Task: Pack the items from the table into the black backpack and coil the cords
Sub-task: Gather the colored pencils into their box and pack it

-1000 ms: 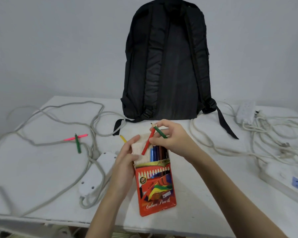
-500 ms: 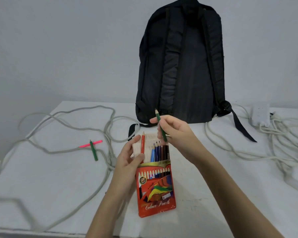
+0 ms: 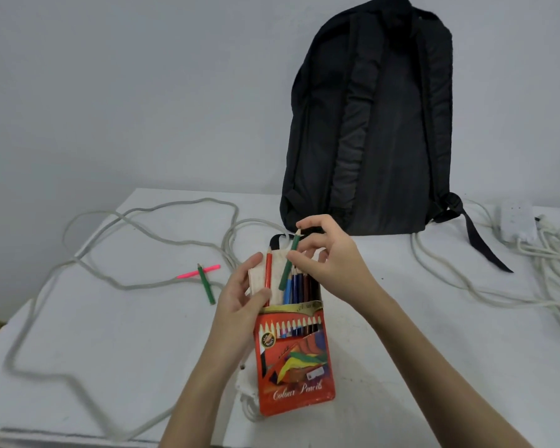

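Currently left hand grips pencil box upright, flap held back so slot stays open. Right hand pinches green pencil, tip up, angled into box. Backpack leans on wall behind, cords uncoiled across table.

Looks like plain room at home or study corner, can't tell which: my white table vs bare grey wall, black backpack, colour pencil box, ext. cords, power strip.
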`<state>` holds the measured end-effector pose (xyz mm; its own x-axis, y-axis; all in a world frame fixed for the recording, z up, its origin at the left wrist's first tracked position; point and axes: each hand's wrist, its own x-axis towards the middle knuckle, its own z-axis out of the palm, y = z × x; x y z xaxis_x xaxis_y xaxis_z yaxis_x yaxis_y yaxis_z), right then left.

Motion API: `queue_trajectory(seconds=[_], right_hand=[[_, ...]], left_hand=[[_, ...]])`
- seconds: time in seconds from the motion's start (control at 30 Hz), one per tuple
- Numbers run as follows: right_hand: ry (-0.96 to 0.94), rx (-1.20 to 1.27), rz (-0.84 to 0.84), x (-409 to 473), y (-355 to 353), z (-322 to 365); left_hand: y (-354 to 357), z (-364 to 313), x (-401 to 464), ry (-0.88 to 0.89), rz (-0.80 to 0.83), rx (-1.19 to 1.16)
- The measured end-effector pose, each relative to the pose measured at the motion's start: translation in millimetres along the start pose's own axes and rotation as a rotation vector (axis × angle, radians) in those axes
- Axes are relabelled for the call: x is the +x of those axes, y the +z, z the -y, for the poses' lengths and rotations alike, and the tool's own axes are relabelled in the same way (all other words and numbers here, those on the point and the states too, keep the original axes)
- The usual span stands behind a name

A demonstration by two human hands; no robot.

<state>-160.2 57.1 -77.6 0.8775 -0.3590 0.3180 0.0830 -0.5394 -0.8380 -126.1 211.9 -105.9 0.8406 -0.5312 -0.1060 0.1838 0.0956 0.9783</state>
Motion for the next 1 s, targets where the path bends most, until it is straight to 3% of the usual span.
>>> queue_trajectory(seconds=[0.27,0.37,0.5,0.57,0.73,1.0], right_hand=[[-0.144,-0.219,0.252,6.8,24.7,4.4],[-0.128,-0.125,0.211,13.5,39.3,10.8],[0.047,0.072,0.025,33.4,59.5,15.6],[0.153,0.045,-0.003,47.1,73.5,14.9],[0.327,-0.188,0.307,62.5,118.2,11.6],[0.204,-0.516,0.431,56.6,160.9,11.4]], left_hand=[[-36.6,-12.2,-2.2,0.009,-0.103,-0.078],[-54.2,-16.6,-3.4,0.025,-0.156,-0.036],[-84.6,-20.9,-4.1,0.053,-0.251,0.022],[-104.0,-21.8,-4.2,0.06,-0.306,0.03],[-138.8,-20.5,-6.1,0.042,-0.391,0.042],[-161.8,-21.0,-7.3,0.032,-0.408,0.055]])
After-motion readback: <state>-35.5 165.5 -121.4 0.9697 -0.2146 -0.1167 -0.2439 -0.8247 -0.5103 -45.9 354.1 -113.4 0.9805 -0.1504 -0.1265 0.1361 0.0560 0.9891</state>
